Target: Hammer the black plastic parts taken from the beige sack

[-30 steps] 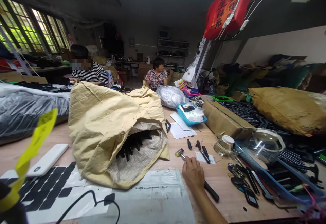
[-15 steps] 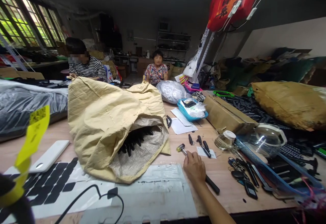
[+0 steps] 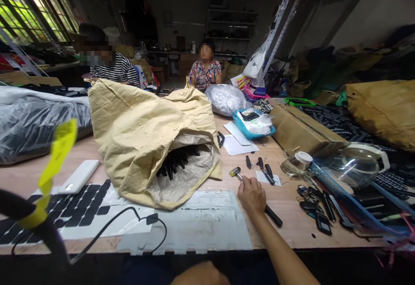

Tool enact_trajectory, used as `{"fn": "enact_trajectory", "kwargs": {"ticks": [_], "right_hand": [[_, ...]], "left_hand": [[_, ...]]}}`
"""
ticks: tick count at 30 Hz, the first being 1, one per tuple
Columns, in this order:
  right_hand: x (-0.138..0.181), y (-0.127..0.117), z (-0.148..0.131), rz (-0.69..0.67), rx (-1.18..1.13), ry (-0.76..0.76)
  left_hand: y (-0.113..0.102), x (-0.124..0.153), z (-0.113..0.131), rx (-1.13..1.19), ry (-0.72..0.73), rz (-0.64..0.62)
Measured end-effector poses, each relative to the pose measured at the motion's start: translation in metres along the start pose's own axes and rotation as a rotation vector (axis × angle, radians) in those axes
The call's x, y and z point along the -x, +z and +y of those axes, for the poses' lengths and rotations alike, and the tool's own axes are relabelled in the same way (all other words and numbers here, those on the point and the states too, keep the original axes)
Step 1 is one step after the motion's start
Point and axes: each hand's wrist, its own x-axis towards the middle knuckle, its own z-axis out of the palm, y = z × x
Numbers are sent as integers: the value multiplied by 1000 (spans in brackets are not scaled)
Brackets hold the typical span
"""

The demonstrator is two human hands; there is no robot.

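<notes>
My right hand (image 3: 252,195) rests on the table with its fingers curled round the shaft of a small hammer (image 3: 274,216). The hammer's yellowish-tipped head sticks out beyond the fingers, and its black grip comes out behind the hand. At the bottom edge shows a rounded bit of skin, apparently my left hand (image 3: 201,275), its fingers hidden. Left of the hammer a large beige sack (image 3: 129,134) lies with its mouth towards me. Black pointed pieces (image 3: 177,162) are inside it. Several black-handled tools (image 3: 266,172) lie just past my right hand.
A grey sheet (image 3: 207,229) covers the table's front. To the right are keys (image 3: 309,207), a glass jar (image 3: 296,162), a blue-edged tool tray (image 3: 366,207) and a cardboard box (image 3: 304,129). A cable with a yellow tag (image 3: 58,159) hangs near left. Two people sit across the table.
The view has tipped downward, bringing the table's front edge into sight. A skin-coloured part, apparently my left hand, has appeared at the bottom. My right hand stays on the hammer.
</notes>
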Motion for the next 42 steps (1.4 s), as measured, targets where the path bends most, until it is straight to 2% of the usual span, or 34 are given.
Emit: {"fn": "enact_trajectory", "kwargs": {"ticks": [2, 3, 4, 5, 7, 8, 10, 11, 13, 18, 22, 25, 27, 29, 31, 36, 42], "right_hand": [[0, -1, 0, -11, 0, 2], [0, -2, -1, -18, 0, 3], [0, -2, -1, -24, -1, 4], [-1, -3, -1, -30, -3, 7], [-1, -4, -2, -39, -10, 10], [-1, -4, -3, -43, -14, 12], [-2, -5, -4, -54, -21, 16], [-2, -6, -4, -60, -23, 20], [-2, -7, -5, -70, -24, 27], [-3, -8, -7, -71, -22, 32], [-3, -6, -7, -58, -23, 33], [-3, -5, -7, -59, -24, 36], [-3, -5, -6, -64, -25, 38], [-3, -6, -7, -70, -26, 37], [-4, -7, -7, -77, -25, 36], [-6, -9, -9, -103, -28, 56], [-9, -17, -12, -181, -73, 81]], "left_hand": [[-28, 2, 31, 4, 34, 45], [-46, 3, 48, 5, 43, 174], [-66, 4, 65, -34, 42, 375], [-86, 5, 80, -121, 34, 629], [-127, 8, 102, -327, -81, 1119], [-144, 8, 108, -396, -194, 1275], [-170, 9, 113, -437, -432, 1425], [-179, 8, 112, -431, -520, 1446], [-188, 7, 110, -406, -601, 1452], [-188, 5, 112, -376, -636, 1433], [-178, 13, 114, -427, -645, 1398], [-157, 20, 109, -570, -515, 1395], [-139, 21, 104, -669, -309, 1369], [-122, 15, 98, -698, -67, 1273], [-109, 4, 93, -672, 97, 1146], [-100, -24, 85, -633, 162, 943], [-102, -32, 79, -601, 212, 969]]}}
